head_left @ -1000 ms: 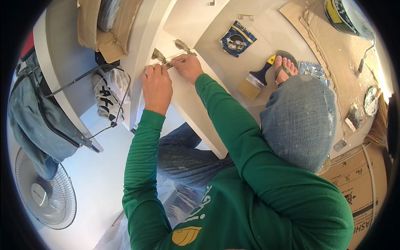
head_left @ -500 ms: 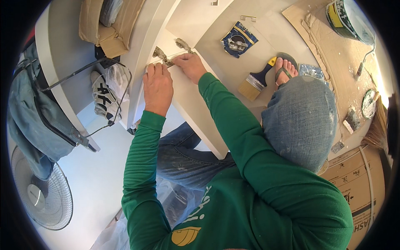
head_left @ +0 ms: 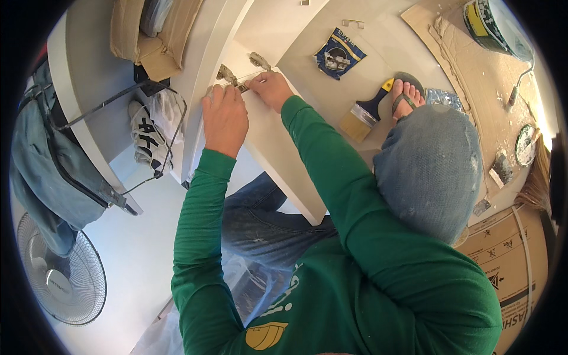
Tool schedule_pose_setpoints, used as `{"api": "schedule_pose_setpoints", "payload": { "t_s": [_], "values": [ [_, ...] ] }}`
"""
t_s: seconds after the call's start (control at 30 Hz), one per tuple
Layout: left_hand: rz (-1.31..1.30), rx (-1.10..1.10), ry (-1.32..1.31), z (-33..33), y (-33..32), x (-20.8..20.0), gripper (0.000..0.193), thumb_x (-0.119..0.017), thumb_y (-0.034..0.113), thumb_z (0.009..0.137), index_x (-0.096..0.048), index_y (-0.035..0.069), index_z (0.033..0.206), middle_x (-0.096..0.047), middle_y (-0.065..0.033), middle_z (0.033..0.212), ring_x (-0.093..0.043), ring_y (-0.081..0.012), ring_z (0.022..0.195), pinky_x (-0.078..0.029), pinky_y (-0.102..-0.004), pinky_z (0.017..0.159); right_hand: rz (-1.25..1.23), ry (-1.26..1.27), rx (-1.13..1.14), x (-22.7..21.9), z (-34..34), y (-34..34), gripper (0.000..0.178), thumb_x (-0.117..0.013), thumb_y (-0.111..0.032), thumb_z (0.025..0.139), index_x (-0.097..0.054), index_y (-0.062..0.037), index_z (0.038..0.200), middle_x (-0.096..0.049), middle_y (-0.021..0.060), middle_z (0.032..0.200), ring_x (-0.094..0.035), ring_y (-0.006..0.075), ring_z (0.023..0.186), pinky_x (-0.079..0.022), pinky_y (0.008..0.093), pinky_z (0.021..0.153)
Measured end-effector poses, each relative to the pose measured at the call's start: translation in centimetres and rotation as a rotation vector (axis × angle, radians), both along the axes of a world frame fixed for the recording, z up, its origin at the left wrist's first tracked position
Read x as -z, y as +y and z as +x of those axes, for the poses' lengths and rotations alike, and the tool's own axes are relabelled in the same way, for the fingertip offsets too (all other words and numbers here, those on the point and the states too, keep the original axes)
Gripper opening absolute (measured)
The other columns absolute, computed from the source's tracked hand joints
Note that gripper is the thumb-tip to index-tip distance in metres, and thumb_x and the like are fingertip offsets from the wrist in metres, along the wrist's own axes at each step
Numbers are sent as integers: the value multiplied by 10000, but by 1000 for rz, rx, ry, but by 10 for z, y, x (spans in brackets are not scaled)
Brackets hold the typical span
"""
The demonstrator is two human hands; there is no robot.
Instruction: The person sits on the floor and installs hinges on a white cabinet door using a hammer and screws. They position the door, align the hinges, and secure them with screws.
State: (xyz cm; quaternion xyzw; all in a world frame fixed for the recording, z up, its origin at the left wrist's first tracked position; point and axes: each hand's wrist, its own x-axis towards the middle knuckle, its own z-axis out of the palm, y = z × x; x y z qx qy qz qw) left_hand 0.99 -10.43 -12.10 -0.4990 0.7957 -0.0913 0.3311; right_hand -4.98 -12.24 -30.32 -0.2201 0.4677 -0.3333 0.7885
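A white cabinet door panel (head_left: 278, 160) slants below my hands, its upper end beside the cabinet wall. At that end is a metal cabinet hinge (head_left: 226, 74), with a small metal plate (head_left: 242, 88) between my two hands. My left hand (head_left: 226, 120) is closed, fingers bent and pressed together at the hinge's near side; the fingertips are partly hidden. My right hand (head_left: 271, 91) pinches the hinge plate's right end with thumb and forefinger. A second hinge (head_left: 259, 61) stands open just beyond my right hand.
On the right lie a blue packet (head_left: 339, 54), a wide paintbrush (head_left: 362, 113), a metal handle (head_left: 353, 24) and a paint bucket (head_left: 494, 32) on cardboard. On the left are a sneaker (head_left: 145, 136), a cable loop, a blue-grey bag (head_left: 53, 154) and a fan (head_left: 62, 272).
My left hand has shifted slightly, its fingers bending more, and more of the metal plate shows between the hands. My right hand stays almost in place. The fan's head has turned.
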Motion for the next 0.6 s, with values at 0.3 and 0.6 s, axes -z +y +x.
{"api": "schedule_pose_setpoints", "payload": {
  "t_s": [0.3,0.6],
  "values": [
    [30,0,-63,3,3,-4,287,-671,205,982,-706,31,1208,-677,-31,1162,-574,-262,1159,-449,-443,924,219,-302,-105,-1,-15,-6,281,-847,-257,941,-683,-33,896,-593,27,673,-500,135,496,-389,323,430],
    [39,26,16,10,1,-3,314,-663,188,980,-705,16,1239,-684,-54,1185,-579,-276,1176,-455,-446,953,285,-346,-230,3,-18,-12,274,-787,-311,1008,-630,-109,908,-585,-8,742,-492,103,567,-375,286,481]
  ]
}}
